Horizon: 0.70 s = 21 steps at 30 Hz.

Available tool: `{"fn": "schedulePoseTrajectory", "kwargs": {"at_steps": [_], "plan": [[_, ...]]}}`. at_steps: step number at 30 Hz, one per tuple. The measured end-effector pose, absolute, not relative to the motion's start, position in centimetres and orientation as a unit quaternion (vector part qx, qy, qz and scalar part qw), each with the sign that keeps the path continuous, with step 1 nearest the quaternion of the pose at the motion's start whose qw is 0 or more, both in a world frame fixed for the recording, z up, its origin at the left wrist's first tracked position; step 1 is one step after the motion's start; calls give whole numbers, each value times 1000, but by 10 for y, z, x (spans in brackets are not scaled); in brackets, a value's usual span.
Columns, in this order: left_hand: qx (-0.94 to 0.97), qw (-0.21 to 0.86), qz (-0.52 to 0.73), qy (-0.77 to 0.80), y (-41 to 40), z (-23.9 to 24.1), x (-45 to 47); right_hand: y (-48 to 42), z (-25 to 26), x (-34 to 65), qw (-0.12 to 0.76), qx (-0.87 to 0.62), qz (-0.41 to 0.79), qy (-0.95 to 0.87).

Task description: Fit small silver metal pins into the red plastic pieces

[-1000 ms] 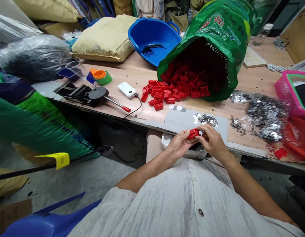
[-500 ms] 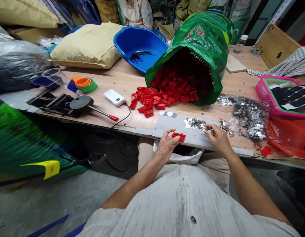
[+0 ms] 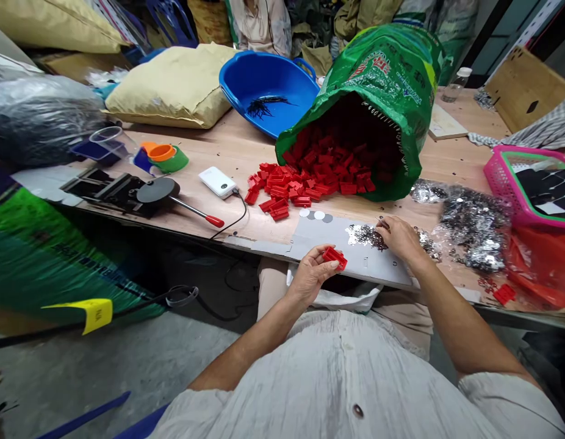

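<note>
My left hand (image 3: 311, 275) pinches a small red plastic part (image 3: 334, 256) just above the near edge of a grey card (image 3: 319, 235) on the table. My right hand (image 3: 398, 237) rests on the card's far right, its fingertips closed at a little heap of small silver metal pieces (image 3: 365, 235); what they pinch is too small to name. A pile of the same red parts (image 3: 282, 186) spills from a tipped green sack (image 3: 385, 79) just beyond.
A white power bank (image 3: 217, 182) with its cable, a black hand press (image 3: 136, 192) with a red-tipped lever and a blue basin (image 3: 266, 88) lie to the left. Bags of silver pieces (image 3: 475, 222) and a pink basket (image 3: 532, 183) sit at the right.
My hands have parted: the right one left the red part and reached out to the silver heap, while the left kept the red part and lowered it to the card's edge.
</note>
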State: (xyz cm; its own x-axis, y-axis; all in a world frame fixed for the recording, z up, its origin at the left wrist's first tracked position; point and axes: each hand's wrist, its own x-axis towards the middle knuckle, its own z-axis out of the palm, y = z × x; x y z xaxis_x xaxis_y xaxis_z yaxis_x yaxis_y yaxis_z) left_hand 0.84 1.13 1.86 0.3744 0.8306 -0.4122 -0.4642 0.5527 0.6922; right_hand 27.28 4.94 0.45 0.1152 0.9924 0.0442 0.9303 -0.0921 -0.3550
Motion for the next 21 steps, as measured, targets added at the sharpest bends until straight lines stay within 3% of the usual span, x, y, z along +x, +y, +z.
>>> {"fn": "schedulePoseTrajectory", "kwargs": {"at_steps": [8,12,17,21], "plan": [[235,792,411,385,14,15,7,54,10,275,149,-739,160,-637],[248,793,414,371,15,11,9,47,12,281,219,-726,206,-619],[309,765,445,347,15,8,18,26,20,265,354,-632,391,-568],[368,748,435,341,14,10,22,4,36,234,356,-556,532,-530]]}}
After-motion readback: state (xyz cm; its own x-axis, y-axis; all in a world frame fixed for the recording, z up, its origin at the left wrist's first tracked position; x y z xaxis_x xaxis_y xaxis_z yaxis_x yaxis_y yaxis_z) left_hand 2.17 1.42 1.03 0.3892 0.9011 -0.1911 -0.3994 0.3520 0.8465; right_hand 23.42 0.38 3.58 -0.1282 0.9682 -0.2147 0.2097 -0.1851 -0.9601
